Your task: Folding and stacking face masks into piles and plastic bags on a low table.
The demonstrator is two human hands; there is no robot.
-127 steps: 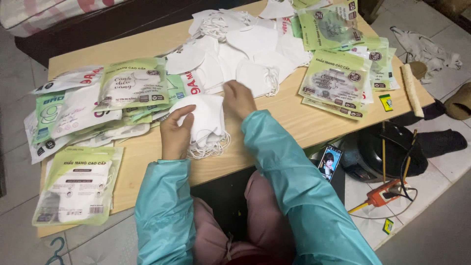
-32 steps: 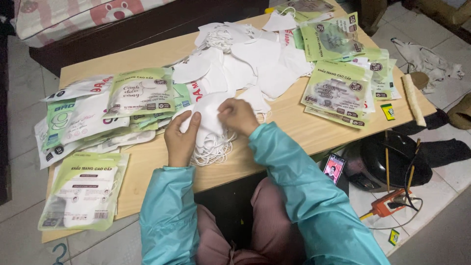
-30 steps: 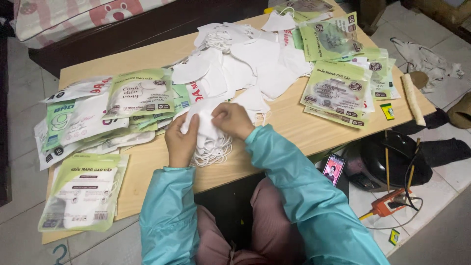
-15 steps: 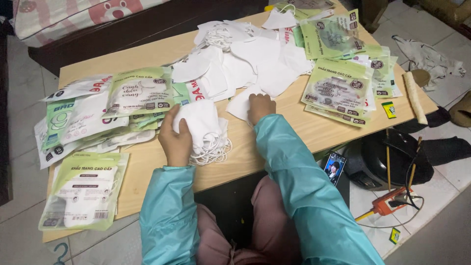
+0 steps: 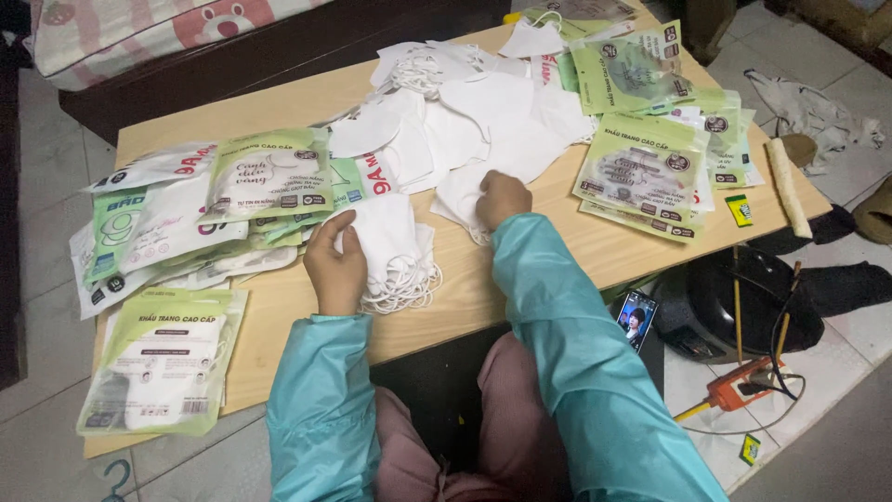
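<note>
Hands sorting soft white face masks on a wooden bench (image 5: pixel 279 316).
Left hand (image 5: pixel 336 265) lies cupped against the left side of a small stack of masks (image 5: pixel 395 256) at the bench's near middle, fingers curled round its edge; right hand (image 5: pixel 503 196) is closed, pinching one mask (image 5: pixel 462 191) at the near edge of the loose pile (image 5: pixel 465 125) farther back. Masks look light, limp and easily creased, with trailing ear loops likely to snag; best taken by the cloth edge. Green packets (image 5: pixel 269 177) lie left and right.
</note>
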